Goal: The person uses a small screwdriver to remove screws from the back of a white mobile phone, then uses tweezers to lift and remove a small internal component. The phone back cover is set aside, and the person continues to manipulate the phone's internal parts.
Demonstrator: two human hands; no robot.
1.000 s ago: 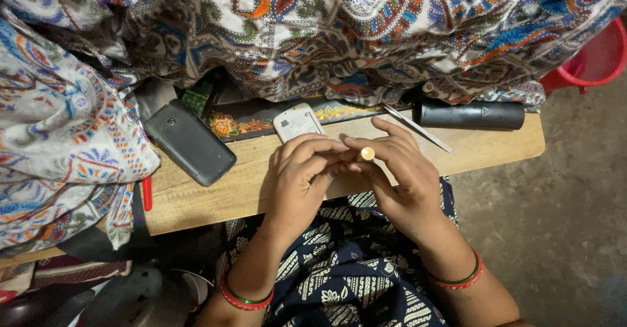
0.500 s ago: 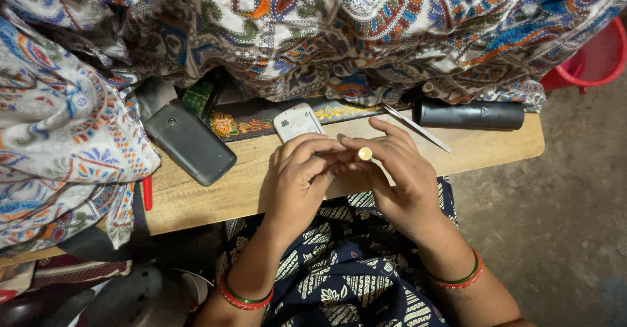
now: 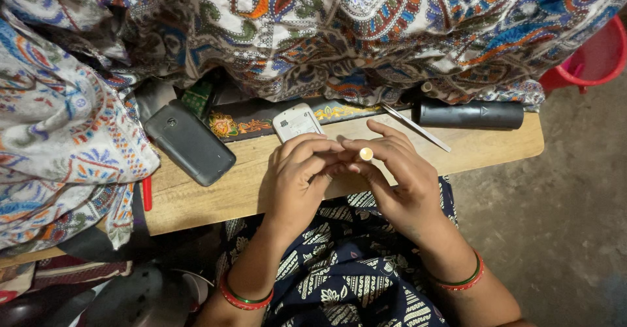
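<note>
My left hand and my right hand meet above the edge of a low wooden board. Between the fingertips of both hands is a small round yellowish thing, seen end-on; what it is cannot be told. A small white phone lies on the board just beyond my left fingers. Red and green bangles circle both wrists.
A dark grey phone lies on the board's left part. A black cylinder and a thin metal strip lie at the far right. Patterned cloth covers the back and left. A red tub stands on the floor at right.
</note>
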